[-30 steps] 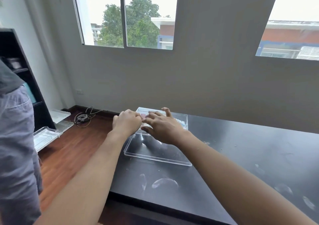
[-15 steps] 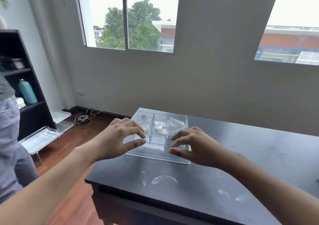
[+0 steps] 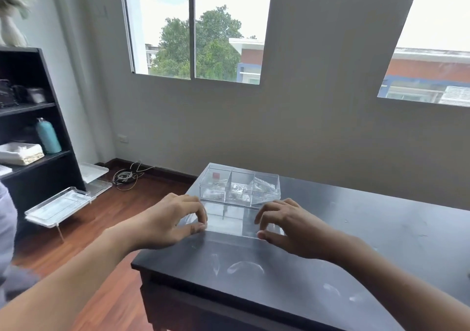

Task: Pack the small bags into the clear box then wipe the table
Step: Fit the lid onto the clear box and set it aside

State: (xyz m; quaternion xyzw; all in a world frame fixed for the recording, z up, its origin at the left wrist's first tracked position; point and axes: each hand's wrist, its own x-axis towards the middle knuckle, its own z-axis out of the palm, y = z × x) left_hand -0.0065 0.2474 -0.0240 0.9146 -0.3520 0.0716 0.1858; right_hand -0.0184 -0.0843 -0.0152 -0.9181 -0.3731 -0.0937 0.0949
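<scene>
Hands [image 3: 167,221] [image 3: 292,229] curled at clear box [image 3: 240,188], bags [image 3: 262,187] inside blurred, possibly gripping lid.

Contents of the clear box [image 3: 240,187] are showing only as pale, indistinct small bags [image 3: 263,186]. A person's clothing [image 3: 7,241] is being cropped by the left edge. A blurred plant [image 3: 12,7] is being cut off at top left.

One clear box [image 3: 240,187] — six compartments, one black table [image 3: 356,241], two hands — left hand [image 3: 173,221], right hand [image 3: 292,226], two windows [image 3: 195,25], one teal bottle [image 3: 47,136]
</scene>
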